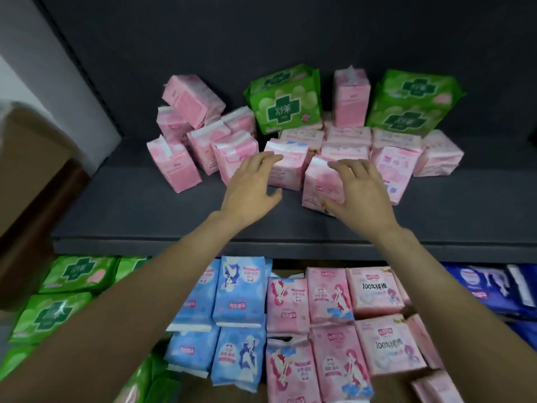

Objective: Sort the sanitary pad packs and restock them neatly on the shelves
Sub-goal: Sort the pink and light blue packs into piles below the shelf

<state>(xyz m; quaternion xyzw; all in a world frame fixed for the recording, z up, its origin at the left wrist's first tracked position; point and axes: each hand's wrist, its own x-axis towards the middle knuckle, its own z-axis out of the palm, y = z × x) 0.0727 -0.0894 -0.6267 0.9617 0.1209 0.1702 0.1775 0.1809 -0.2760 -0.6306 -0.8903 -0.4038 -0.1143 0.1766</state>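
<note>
Both hands reach onto the dark shelf [139, 210], fingers spread. The left hand [250, 190] grips nothing; the right hand [359, 190] seemingly rests on a pink pack [318, 184]. Square it against the pink packs [345, 141] at twelve o'clock, upright.

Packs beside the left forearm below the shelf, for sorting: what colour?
Light blue packs with white figure prints, in the head view.

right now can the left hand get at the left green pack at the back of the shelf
Probably yes: the left hand is open and empty, and the green pack stands behind low pink packs it could reach over.
</note>
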